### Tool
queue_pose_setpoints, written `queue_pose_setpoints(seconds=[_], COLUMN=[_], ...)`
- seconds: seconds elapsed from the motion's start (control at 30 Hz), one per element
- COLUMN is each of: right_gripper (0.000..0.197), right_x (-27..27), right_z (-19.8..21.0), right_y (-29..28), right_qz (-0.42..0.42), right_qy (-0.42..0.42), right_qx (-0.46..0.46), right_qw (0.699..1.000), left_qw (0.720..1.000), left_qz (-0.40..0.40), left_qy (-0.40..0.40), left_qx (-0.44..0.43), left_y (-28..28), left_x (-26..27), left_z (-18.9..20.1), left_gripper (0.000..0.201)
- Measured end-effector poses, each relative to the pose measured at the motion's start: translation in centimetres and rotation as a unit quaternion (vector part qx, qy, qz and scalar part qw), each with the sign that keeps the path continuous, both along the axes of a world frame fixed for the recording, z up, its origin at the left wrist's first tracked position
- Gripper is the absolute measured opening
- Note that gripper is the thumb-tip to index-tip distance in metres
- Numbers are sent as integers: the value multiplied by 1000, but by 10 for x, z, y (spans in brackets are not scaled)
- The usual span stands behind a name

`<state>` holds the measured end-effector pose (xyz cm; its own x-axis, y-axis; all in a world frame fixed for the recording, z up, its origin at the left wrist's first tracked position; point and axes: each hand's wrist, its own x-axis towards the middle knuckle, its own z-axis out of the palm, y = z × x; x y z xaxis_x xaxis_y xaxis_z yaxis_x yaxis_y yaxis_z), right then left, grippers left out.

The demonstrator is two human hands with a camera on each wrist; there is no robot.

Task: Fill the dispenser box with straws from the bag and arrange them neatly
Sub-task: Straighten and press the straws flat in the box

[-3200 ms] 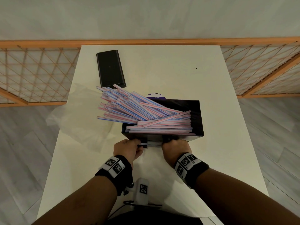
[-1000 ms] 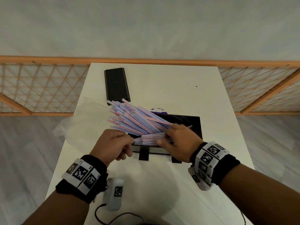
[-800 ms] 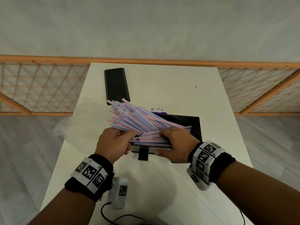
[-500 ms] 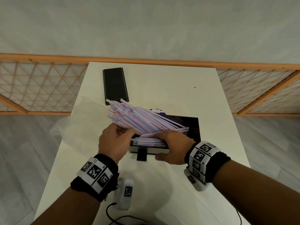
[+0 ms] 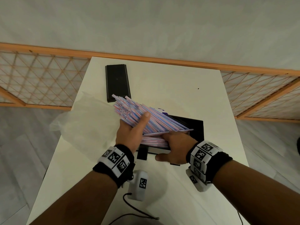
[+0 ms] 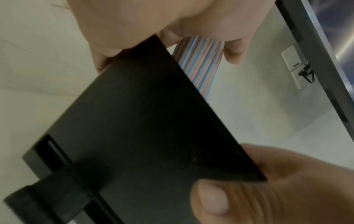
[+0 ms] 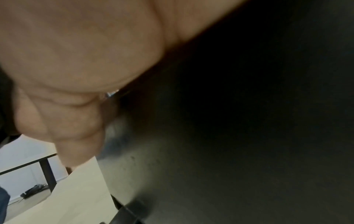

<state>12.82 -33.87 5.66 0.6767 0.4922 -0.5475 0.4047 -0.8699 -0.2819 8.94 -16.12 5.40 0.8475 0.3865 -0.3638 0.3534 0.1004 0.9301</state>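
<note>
Head view: straws between left hand fingers and thumb

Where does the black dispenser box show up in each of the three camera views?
Head: dispenser box at centre, behind both hands, straws fanning out up-left.
Left wrist: its black wall fills the centre.
Right wrist: a dark blurred surface at right.
Shared landmark: the white table.

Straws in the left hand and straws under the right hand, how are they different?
The straws in the left hand tilt up and fan out; those under the right hand lie flat in the box, bunched together. Both are pink-and-blue striped.
</note>
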Motion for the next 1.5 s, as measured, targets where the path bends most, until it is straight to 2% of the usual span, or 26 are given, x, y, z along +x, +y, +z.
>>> queue_pose_setpoints(seconds=[0.13,0.17,0.27,0.33,0.47,0.57,0.67,0.77,0.9,1.07,1.17,1.23,1.37,1.43,1.5], right_gripper=[56,55,68,64,54,67,83,86,56,60,55,56,70,73,73], right_x=[4,4,3,2,2,-1,-2,-4,-4,-1,2,3,-3,-5,-4], right_z=[3,3,2,4,14,23,27,14,5,4,3,4,4,4,5], right_y=[10,11,12,17,26,13,-5,-10,-10,-1,3,2,-1,0,0], right_qz=[-9,-12,-22,-27,-12,20,18,-23,-39,-39,-31,-24,-17,-14,-24], right_qy=[27,34,59,56,11,-55,-110,-36,1,43,29,5,-53,-54,-27], right_qx=[3,-2,-7,-5,1,-15,-76,-66,-12,23,25,1,-38,-60,-63], right_qw=[1000,999,998,998,1000,998,991,997,999,998,999,1000,998,997,997], left_qw=[998,997,997,997,996,990,985,982,984,986,990,982,953,943,927], left_qz=[-29,-32,-29,-31,-35,-50,-70,-77,-66,-67,-43,-28,-50,-57,-97], left_qy=[-2,-2,-9,-14,-8,-7,-9,-3,-13,-20,-12,-18,13,22,32], left_qx=[63,70,65,67,83,129,159,170,163,152,132,183,298,328,360], left_y=[-5,-5,-4,-4,-4,-4,-3,-3,-5,-5,-2,4,13,15,13], left_x=[-5,-5,-6,-7,-7,-8,-11,-13,-13,-12,-13,-15,-17,-15,-13], left_z=[0,-1,-7,-10,-12,-12,-7,-5,-3,-4,0,10,29,34,40], left_gripper=[91,91,91,87,85,87,54,40,32,43,46,47,37,33,32])
